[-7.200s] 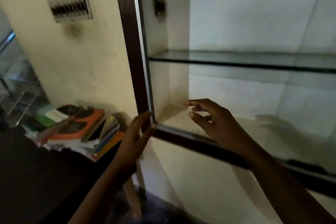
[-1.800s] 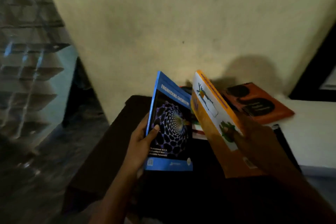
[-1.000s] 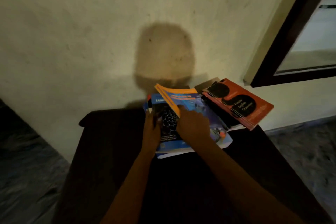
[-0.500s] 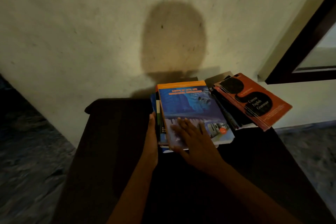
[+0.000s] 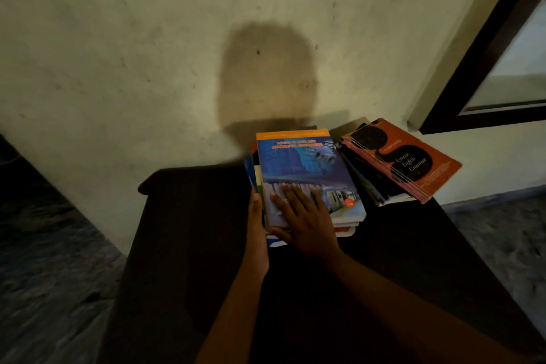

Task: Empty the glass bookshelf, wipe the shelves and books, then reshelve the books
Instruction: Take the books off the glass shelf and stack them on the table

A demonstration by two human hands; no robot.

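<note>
A stack of books lies at the far end of a dark table (image 5: 189, 245). Its top book is a blue book with an orange band (image 5: 301, 165). My right hand (image 5: 304, 216) lies flat on that cover, fingers straight. My left hand (image 5: 257, 224) is pressed edge-on against the stack's left side, fingers straight along the spines. To the right sits a second, fanned stack topped by an orange and black grammar book (image 5: 410, 159). The dark frame of the glass bookshelf (image 5: 484, 68) shows at the upper right.
A cream wall (image 5: 147, 53) rises directly behind the table. Grey floor (image 5: 50, 289) lies to the left and right of the table. The second stack overhangs the table's right edge.
Earlier my hands held two books upright; those books have been laid down on the stack. In the last half second both hands have stayed where they are, right hand flat on top.
</note>
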